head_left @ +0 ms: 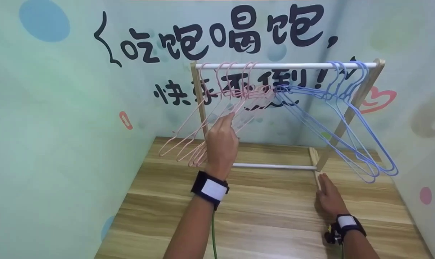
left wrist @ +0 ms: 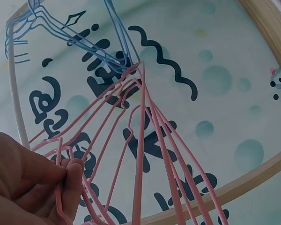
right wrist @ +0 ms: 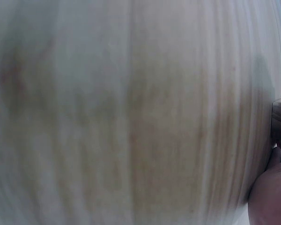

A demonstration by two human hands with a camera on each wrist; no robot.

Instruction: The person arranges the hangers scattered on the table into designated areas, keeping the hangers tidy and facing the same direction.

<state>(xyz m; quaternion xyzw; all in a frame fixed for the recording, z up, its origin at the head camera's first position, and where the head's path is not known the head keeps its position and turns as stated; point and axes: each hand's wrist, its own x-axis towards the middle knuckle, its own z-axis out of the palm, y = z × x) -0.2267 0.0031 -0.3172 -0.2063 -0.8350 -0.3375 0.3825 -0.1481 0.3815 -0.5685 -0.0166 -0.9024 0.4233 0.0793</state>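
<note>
A clothes rack with a white top rail (head_left: 293,66) and wooden side posts stands on the table. Pink hangers (head_left: 186,124) hang at its left end and blue hangers (head_left: 369,135) at its right; their inner corners meet near the middle. My left hand (head_left: 223,144) is raised at the pink group. Thumb and fingertips of the left hand (left wrist: 33,183) pinch the wire of a pink hanger (left wrist: 59,204) in the left wrist view. Low on the right, my right hand (head_left: 332,198) grips the rack's wooden foot (head_left: 314,156). Only part of the right hand (right wrist: 271,192) shows in the right wrist view.
The wood-grain table (head_left: 271,208) extends in front of the rack. A white lower bar (head_left: 275,166) joins the rack's sides. Behind stands a pale green printed wall (head_left: 77,108) with black lettering. A green cable (head_left: 213,230) runs from the left wrist strap.
</note>
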